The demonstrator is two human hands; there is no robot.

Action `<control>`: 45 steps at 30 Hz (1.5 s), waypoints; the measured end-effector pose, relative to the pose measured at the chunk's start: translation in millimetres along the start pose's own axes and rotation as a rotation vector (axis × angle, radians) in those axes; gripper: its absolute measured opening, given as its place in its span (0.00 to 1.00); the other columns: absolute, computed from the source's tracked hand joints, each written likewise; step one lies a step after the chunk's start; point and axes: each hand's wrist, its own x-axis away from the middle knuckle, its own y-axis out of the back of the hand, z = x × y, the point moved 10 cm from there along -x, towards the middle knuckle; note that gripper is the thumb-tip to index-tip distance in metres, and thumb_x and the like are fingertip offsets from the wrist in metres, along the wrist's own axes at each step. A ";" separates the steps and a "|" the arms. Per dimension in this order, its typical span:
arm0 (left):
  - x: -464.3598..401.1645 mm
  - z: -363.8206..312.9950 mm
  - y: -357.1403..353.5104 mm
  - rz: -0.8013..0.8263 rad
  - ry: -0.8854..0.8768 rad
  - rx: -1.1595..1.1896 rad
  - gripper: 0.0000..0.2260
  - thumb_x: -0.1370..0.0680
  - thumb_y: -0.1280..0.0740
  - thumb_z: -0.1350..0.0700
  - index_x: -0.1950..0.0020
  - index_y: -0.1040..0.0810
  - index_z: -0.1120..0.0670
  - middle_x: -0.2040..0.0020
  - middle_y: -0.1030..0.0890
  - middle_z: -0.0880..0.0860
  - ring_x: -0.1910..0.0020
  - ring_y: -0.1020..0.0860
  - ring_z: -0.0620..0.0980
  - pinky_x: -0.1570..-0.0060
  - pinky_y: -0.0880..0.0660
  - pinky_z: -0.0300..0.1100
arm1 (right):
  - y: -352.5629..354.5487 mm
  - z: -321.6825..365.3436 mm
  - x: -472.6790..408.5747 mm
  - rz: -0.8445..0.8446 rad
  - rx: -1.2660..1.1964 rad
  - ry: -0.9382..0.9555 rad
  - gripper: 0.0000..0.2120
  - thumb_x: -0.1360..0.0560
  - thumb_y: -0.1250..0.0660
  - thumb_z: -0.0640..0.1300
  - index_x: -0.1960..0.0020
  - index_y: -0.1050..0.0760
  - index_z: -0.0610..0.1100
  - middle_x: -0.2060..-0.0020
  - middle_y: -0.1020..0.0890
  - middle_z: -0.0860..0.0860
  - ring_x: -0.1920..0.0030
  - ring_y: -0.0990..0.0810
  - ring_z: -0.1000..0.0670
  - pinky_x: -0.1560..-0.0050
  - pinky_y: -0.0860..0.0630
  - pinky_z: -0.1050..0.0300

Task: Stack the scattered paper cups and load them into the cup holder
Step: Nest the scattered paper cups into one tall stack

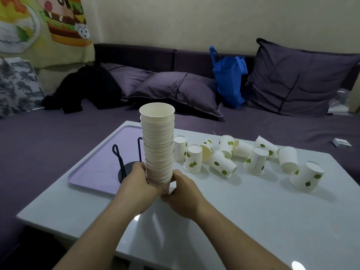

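Both hands, left hand and right hand, grasp the bottom of the tall cup stack just right of the holder (still unloaded). Right of the holder, many loose cups wait.

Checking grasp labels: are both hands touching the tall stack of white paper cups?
Touching. The head view shows the left hand and right hand wrapped around the bottom of the tall stack of white paper cups.

cups: white, green leaves | tray: lilac | holder: black | bag: blue
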 end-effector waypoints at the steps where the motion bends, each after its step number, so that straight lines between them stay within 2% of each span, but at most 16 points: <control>1: 4.1 -1.0 3.0 -0.001 0.011 -0.050 0.32 0.32 0.20 0.43 0.35 0.29 0.51 0.48 0.17 0.48 0.52 0.18 0.48 0.55 0.18 0.47 | 1.3 -4.7 0.5 0.017 0.035 -0.022 0.23 0.24 0.25 0.49 0.31 0.26 0.50 0.38 0.18 0.53 0.45 0.17 0.47 0.44 0.19 0.52; 3: 14.4 -3.7 8.8 0.008 0.046 -0.118 0.27 0.30 0.20 0.44 0.40 0.30 0.52 0.52 0.16 0.51 0.58 0.15 0.51 0.59 0.15 0.51 | 11.1 -15.1 3.0 0.012 0.110 -0.076 0.24 0.22 0.26 0.46 0.28 0.28 0.49 0.35 0.21 0.52 0.41 0.20 0.47 0.43 0.22 0.56; 6: 30.2 -7.6 -5.7 0.120 0.080 -0.095 0.15 0.24 0.23 0.50 0.45 0.25 0.52 0.59 0.13 0.53 0.68 0.13 0.51 0.62 0.13 0.52 | 47.2 -21.8 9.1 -0.147 0.165 -0.127 0.14 0.18 0.31 0.44 0.33 0.26 0.49 0.39 0.20 0.51 0.45 0.22 0.49 0.44 0.22 0.55; 9: 42.6 -15.3 -37.3 0.196 0.051 0.056 0.04 0.22 0.28 0.56 0.50 0.20 0.54 0.64 0.13 0.53 0.68 0.13 0.58 0.63 0.15 0.56 | 85.0 -19.5 6.5 -0.339 0.219 -0.095 0.11 0.18 0.34 0.43 0.36 0.27 0.50 0.45 0.19 0.51 0.50 0.21 0.49 0.50 0.21 0.51; 12: 46.7 -17.0 -70.5 0.242 0.044 0.157 0.03 0.22 0.30 0.57 0.49 0.21 0.54 0.61 0.14 0.55 0.63 0.13 0.61 0.66 0.17 0.54 | 104.9 -17.8 -7.3 -0.417 0.274 -0.084 0.17 0.16 0.35 0.42 0.30 0.30 0.53 0.43 0.18 0.53 0.47 0.19 0.48 0.52 0.19 0.49; 15: 40.3 -11.4 -88.3 0.254 0.075 0.205 0.05 0.23 0.29 0.57 0.48 0.21 0.53 0.57 0.15 0.55 0.57 0.13 0.61 0.62 0.16 0.57 | 103.9 -18.8 -28.2 -0.375 0.322 -0.100 0.19 0.16 0.35 0.40 0.29 0.32 0.55 0.42 0.17 0.53 0.47 0.18 0.47 0.53 0.17 0.45; 19: 30.1 -10.4 -95.8 0.282 0.119 0.250 0.06 0.23 0.29 0.56 0.47 0.20 0.52 0.54 0.14 0.55 0.53 0.13 0.58 0.57 0.14 0.56 | 97.1 -19.7 -47.3 -0.326 0.386 -0.082 0.05 0.15 0.37 0.43 0.42 0.31 0.51 0.49 0.17 0.51 0.54 0.18 0.46 0.55 0.15 0.42; 23: 28.3 -12.2 -102.7 0.311 0.122 0.261 0.07 0.24 0.29 0.56 0.47 0.20 0.52 0.54 0.13 0.54 0.54 0.12 0.56 0.55 0.14 0.56 | 100.9 -22.5 -44.3 -0.310 0.367 -0.054 0.04 0.14 0.37 0.43 0.47 0.30 0.49 0.55 0.19 0.51 0.57 0.19 0.47 0.57 0.17 0.45; 26: 33.1 -16.4 -104.2 0.309 0.152 0.345 0.13 0.23 0.27 0.56 0.40 0.23 0.54 0.50 0.15 0.55 0.53 0.13 0.53 0.56 0.13 0.55 | 113.1 -34.4 -27.4 -0.261 0.156 -0.086 0.06 0.14 0.36 0.45 0.50 0.28 0.49 0.62 0.20 0.51 0.64 0.23 0.48 0.64 0.26 0.52; 29: 45.6 -17.7 -107.5 0.305 0.310 0.651 0.30 0.25 0.21 0.56 0.29 0.31 0.56 0.46 0.17 0.59 0.53 0.12 0.56 0.54 0.13 0.57 | 126.1 -50.0 -6.3 -0.138 -0.216 -0.141 0.08 0.15 0.35 0.40 0.54 0.26 0.44 0.70 0.22 0.49 0.70 0.24 0.48 0.65 0.28 0.53; 32: 53.9 -21.2 -108.8 0.258 0.362 0.897 0.40 0.30 0.17 0.52 0.25 0.37 0.47 0.40 0.19 0.60 0.51 0.12 0.60 0.52 0.14 0.58 | 137.4 -57.6 14.2 -0.025 -0.558 -0.208 0.09 0.16 0.34 0.36 0.54 0.25 0.43 0.70 0.25 0.46 0.71 0.25 0.47 0.66 0.28 0.53; 37: 58.9 -26.1 -102.3 0.150 0.283 0.986 0.25 0.24 0.22 0.55 0.31 0.27 0.52 0.40 0.19 0.62 0.50 0.12 0.61 0.57 0.14 0.58 | 109.2 -63.5 50.4 0.307 -0.654 -0.338 0.06 0.15 0.34 0.40 0.51 0.21 0.43 0.65 0.23 0.44 0.66 0.23 0.45 0.64 0.24 0.53; 39: 57.2 -25.2 -95.8 0.098 0.220 0.853 0.23 0.23 0.23 0.55 0.32 0.27 0.51 0.43 0.19 0.60 0.51 0.13 0.60 0.59 0.13 0.55 | 121.5 -74.2 44.4 0.166 -0.603 -0.334 0.06 0.18 0.33 0.40 0.54 0.22 0.41 0.65 0.23 0.43 0.68 0.24 0.46 0.67 0.27 0.54; 41: 57.3 -29.0 -86.9 0.068 0.147 0.682 0.22 0.25 0.22 0.51 0.34 0.26 0.46 0.46 0.18 0.55 0.52 0.14 0.58 0.59 0.14 0.52 | 152.5 -88.5 33.7 -0.155 -0.516 -0.290 0.07 0.20 0.33 0.38 0.57 0.23 0.40 0.66 0.23 0.44 0.68 0.25 0.47 0.67 0.29 0.53; 43: 58.8 -37.3 -77.8 0.051 0.059 0.497 0.22 0.29 0.23 0.45 0.39 0.25 0.39 0.47 0.19 0.47 0.50 0.15 0.56 0.52 0.15 0.53 | 181.5 -89.7 29.7 -0.432 -0.210 -0.212 0.02 0.21 0.32 0.40 0.52 0.23 0.43 0.59 0.21 0.49 0.61 0.23 0.49 0.61 0.28 0.54; 45: 61.1 -48.2 -71.6 0.053 -0.030 0.368 0.18 0.29 0.24 0.44 0.42 0.25 0.40 0.47 0.21 0.41 0.46 0.18 0.53 0.42 0.20 0.52 | 180.9 -85.6 19.0 -0.475 0.137 -0.157 0.11 0.21 0.29 0.45 0.40 0.24 0.48 0.46 0.23 0.51 0.47 0.24 0.49 0.49 0.26 0.55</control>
